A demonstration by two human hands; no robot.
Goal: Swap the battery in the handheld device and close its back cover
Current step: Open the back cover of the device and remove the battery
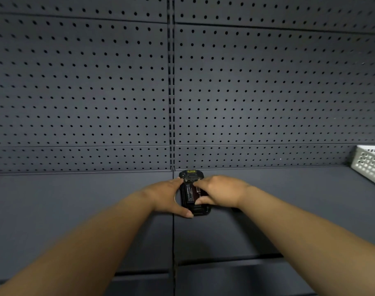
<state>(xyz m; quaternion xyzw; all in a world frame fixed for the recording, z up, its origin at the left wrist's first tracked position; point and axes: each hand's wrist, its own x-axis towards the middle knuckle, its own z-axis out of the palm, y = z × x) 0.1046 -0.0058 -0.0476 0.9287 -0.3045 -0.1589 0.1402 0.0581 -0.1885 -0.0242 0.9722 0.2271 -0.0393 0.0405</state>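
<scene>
— Where's the device [194,194]?
— Centre frame, lying on the shelf [75,199] between my hands. Left hand [168,196] cups its left edge; right hand [219,194] pinches the battery [189,194].

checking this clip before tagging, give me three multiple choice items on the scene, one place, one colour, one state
1. Where does the handheld device lie?
A. in the basket
B. on the grey shelf, by the pegboard
C. hung on a hook

2. What colour is the basket at far right?
A. white
B. red
C. black

3. How do the hands meet the device?
A. neither touches
B. only one touches
C. both touch

Answers: 1 B, it rests on the shelf; 2 A, pale lattice wall; 3 C, left hand and right hand flank it.
</scene>
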